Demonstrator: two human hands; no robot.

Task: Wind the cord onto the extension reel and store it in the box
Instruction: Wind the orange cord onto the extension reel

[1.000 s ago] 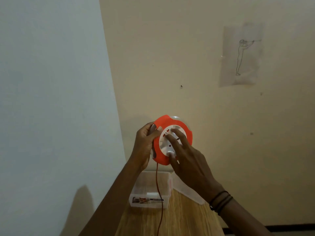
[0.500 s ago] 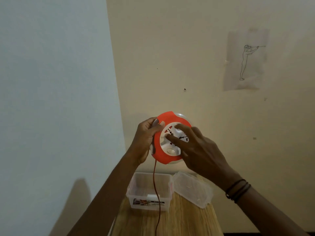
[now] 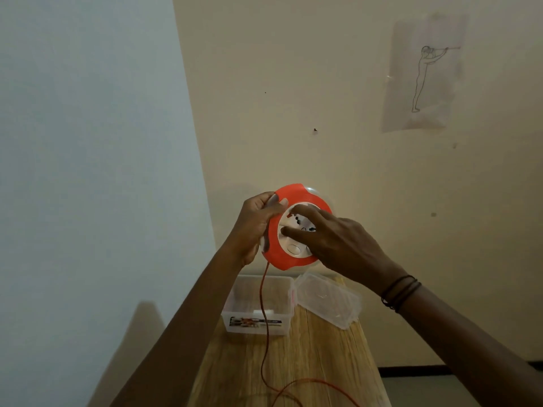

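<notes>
Fingers of my left hand [image 3: 254, 229] clench the reel [image 3: 282, 257] by its orange rim, holding it in the air above the open box [image 3: 258, 326] and lid [image 3: 327, 301], while my right hand [image 3: 338, 245] presses straight fingers on its white face and the cord [image 3: 263, 312] drops past the box onto the table [image 3: 320, 362].

reel: round orange-and-white plastic extension reel [image 3: 289, 245], socket face half covered by the right hand [image 3: 338, 242]; back side out of sight.
left hand: left hand [image 3: 255, 224], fingertips hidden behind the reel's rim.
cord: thin orange cord [image 3: 262, 301] runs off the bottom edge, end not visible.
box: clear plastic box [image 3: 235, 304], sticker print too small to read.
table: light wooden table [image 3: 317, 356], near end cut off.
</notes>
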